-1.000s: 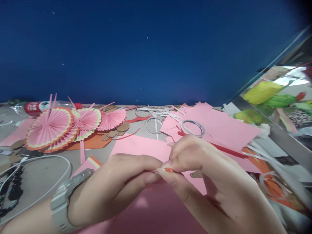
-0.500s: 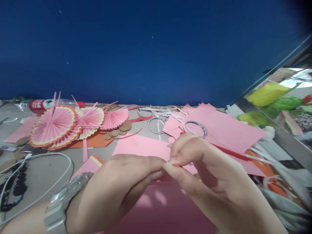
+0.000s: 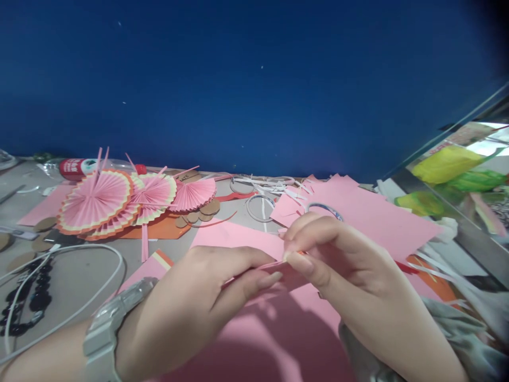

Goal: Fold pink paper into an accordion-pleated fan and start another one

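Between my two hands is a narrow folded pink paper (image 3: 274,265), with a bit of orange and cream at its right end. My left hand (image 3: 210,297), with a pale watch at the wrist, is closed on its left part, thumb along the near side. Thumb and fingertips of my right hand (image 3: 338,270) pinch the right end. Part of the fold is hidden behind my fingers. Below both hands lies a large pink sheet (image 3: 258,345), shaded by them. Another pink sheet (image 3: 234,236) shows just beyond.
Pleated pink paper fans (image 3: 97,201) lie at the left, before a plastic bottle (image 3: 75,168). A white cable (image 3: 115,276) and black beads (image 3: 40,300) are nearer. Tape rolls (image 3: 260,208) and pink sheets (image 3: 369,207) lie behind my right hand. A blue panel (image 3: 254,90) stands behind.
My left thumb has come into sight along the near side of the folded paper, and more of the fold shows. The view has shifted slightly, so the table's things appear further right.
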`<state>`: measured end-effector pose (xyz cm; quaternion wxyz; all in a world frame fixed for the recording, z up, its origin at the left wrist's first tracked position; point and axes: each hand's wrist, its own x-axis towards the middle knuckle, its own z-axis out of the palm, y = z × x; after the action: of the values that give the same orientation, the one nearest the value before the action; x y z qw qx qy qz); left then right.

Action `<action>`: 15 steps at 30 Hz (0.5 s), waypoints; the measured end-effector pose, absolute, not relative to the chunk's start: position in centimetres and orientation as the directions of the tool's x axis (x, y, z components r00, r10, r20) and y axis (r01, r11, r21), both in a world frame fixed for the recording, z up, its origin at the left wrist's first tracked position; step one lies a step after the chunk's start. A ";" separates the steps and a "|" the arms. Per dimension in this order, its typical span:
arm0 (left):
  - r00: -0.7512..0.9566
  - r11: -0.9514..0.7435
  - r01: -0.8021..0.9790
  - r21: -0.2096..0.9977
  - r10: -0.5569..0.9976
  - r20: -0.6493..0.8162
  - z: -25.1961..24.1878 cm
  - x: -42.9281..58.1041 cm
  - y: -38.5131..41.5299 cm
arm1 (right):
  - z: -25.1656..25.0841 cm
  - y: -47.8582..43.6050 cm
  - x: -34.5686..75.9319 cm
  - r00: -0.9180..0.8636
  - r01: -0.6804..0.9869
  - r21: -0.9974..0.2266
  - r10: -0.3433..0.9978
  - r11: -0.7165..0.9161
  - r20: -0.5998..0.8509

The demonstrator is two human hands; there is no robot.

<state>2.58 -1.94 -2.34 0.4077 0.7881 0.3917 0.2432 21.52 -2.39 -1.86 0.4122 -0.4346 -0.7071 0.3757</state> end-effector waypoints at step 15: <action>0.584 -0.617 0.574 0.538 0.770 0.259 -3.5 2.4 -1.8 | -2.6 -2.6 20.3 -0.178 0.211 -0.938 0.954 0.276 0.240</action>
<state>2.41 -1.84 -3.45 0.2032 0.8663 0.3878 0.2403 20.28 -2.65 -2.63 0.4600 -0.4464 -0.6528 0.4037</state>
